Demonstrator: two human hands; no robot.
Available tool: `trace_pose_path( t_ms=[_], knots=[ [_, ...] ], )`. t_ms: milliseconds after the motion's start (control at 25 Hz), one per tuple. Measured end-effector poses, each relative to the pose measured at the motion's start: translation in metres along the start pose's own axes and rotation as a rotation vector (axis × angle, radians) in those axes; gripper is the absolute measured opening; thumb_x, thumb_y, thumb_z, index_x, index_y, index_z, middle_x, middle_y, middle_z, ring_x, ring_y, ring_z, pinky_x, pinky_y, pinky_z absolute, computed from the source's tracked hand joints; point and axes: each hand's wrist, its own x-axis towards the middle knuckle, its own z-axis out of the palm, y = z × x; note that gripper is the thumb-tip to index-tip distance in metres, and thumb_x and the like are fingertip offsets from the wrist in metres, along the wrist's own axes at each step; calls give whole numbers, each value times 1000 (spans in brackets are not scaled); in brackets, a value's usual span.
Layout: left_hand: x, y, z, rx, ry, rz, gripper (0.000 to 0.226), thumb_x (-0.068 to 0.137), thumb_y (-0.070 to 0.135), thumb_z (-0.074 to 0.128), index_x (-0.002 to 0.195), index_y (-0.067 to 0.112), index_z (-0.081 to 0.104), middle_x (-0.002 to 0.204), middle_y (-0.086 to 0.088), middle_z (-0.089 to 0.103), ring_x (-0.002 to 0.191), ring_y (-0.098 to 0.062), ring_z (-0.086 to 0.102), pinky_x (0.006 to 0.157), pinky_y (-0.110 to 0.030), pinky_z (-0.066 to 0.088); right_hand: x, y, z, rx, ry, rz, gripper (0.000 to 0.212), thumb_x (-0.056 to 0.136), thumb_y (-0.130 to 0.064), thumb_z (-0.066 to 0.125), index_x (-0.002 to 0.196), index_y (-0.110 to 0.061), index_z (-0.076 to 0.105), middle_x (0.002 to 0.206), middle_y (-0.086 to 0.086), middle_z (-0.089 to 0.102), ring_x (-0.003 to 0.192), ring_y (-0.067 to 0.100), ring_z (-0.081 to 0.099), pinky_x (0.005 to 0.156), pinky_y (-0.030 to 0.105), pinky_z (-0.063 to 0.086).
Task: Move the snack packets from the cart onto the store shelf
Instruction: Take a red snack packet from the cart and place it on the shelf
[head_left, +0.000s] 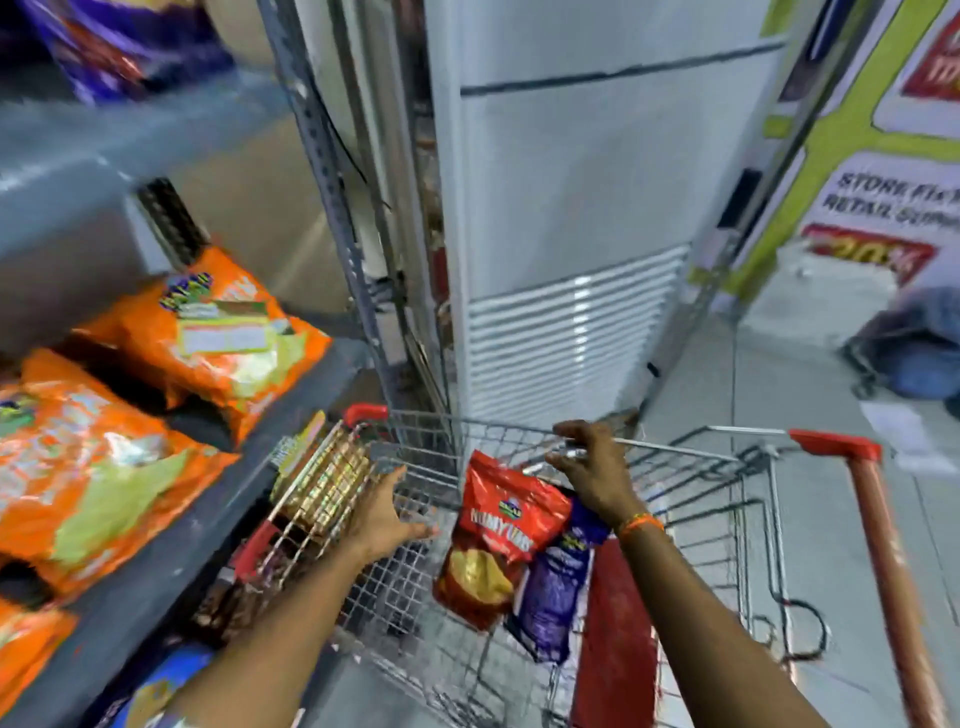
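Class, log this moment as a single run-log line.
left hand: open, empty, inside cart | right hand: lifting red packet and purple packet | shelf: orange packets placed

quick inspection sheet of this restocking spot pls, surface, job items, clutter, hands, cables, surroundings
surface: grey store shelf at left, partly stocked; wire cart beside it.
job's things: red snack packet and purple packet hang over the cart basket; orange packets lie on the shelf.
clutter: gold-wrapped packs sit below the shelf at the cart's left edge.
grippers: right hand pinches the tops of both packets; left hand open, fingers spread, touching no packet.
cables: dark cable runs behind the shelf upright.
surroundings: white louvred cabinet ahead; promo poster and another person's legs at right.
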Motion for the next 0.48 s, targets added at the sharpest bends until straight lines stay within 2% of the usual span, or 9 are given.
trace_pose_path(
  t_ms=[40,80,160,200,240,320,400,480],
  knots=[
    [7,-9,14,-1,-123,-96,109,64,15,92,152,8,29,156,-14,38,136,-22,45,106,-28,40,3,20,10,-40,-34,47,43,75,-10,82,115,-4,67,107,8,70,104,29,68,89,38,54],
    [16,-20,29,25,-239,-161,112,65,10,92,154,6,25,158,-12,34,137,-22,42,106,-30,40,4,41,20,-82,-73,107,46,75,-11,83,117,-3,67,112,12,71,105,29,68,91,36,54],
    [34,-39,53,78,-354,-235,129,52,26,98,155,12,22,161,-10,31,143,-25,38,114,-39,39,7,67,38,-122,-145,212,52,76,-12,82,123,-2,63,121,15,69,110,29,67,91,31,52],
    [41,-44,61,81,-376,-252,134,47,32,99,155,14,22,162,-9,30,145,-27,36,117,-41,37,8,77,44,-150,-168,236,54,75,-14,82,125,-3,62,123,15,68,113,29,66,93,32,52],
    [45,-47,69,71,-410,-260,131,50,28,99,156,14,21,162,-9,29,146,-29,35,117,-42,35,9,83,50,-198,-186,244,54,74,-17,82,123,-5,63,121,16,69,112,30,67,93,35,52],
    [58,-62,91,67,-451,-283,126,58,17,96,157,16,18,162,-7,29,146,-29,34,115,-41,36,14,98,62,-334,-217,254,44,69,-20,80,109,-7,68,109,16,72,104,33,67,84,35,53],
    [72,-79,111,102,-478,-286,142,43,32,100,156,24,15,159,-5,35,143,-28,39,115,-43,38,17,109,71,-430,-221,243,36,65,-17,76,99,-7,69,102,17,71,99,37,65,80,37,53],
    [103,-142,145,127,-505,-296,150,23,43,100,151,35,21,150,-5,48,135,-29,48,111,-48,44,16,115,78,-523,-220,213,34,66,-18,76,98,-8,69,103,17,66,103,37,60,82,37,51]
  ],
)
